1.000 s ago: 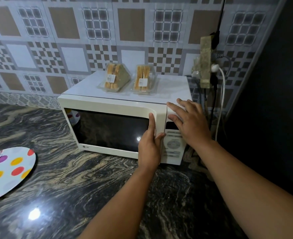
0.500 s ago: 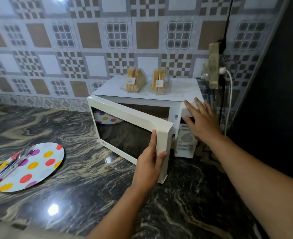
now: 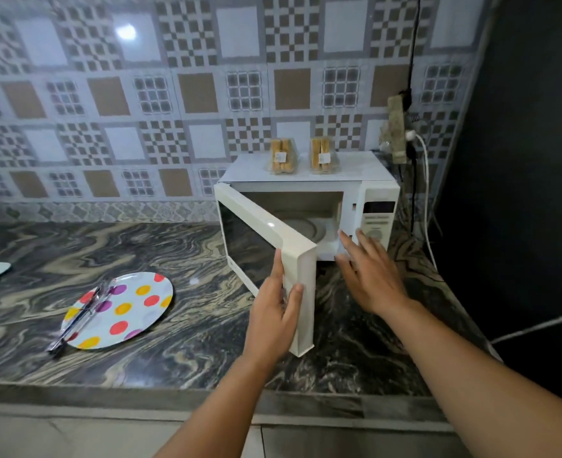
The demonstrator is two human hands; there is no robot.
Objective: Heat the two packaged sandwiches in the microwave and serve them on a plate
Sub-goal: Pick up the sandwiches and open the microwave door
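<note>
Left hand (image 3: 274, 312) grips open microwave door (image 3: 266, 246) edge.

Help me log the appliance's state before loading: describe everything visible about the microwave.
The microwave is a cream-white countertop unit against the tiled wall. Its door, with a dark window, is hinged at the left and stands wide open, gripped at its free edge by the left hand. The lit cavity shows a round turntable. A control panel with a dark display fills the right front. Two packaged sandwiches sit on top. The open right hand hovers before the cavity.
</note>
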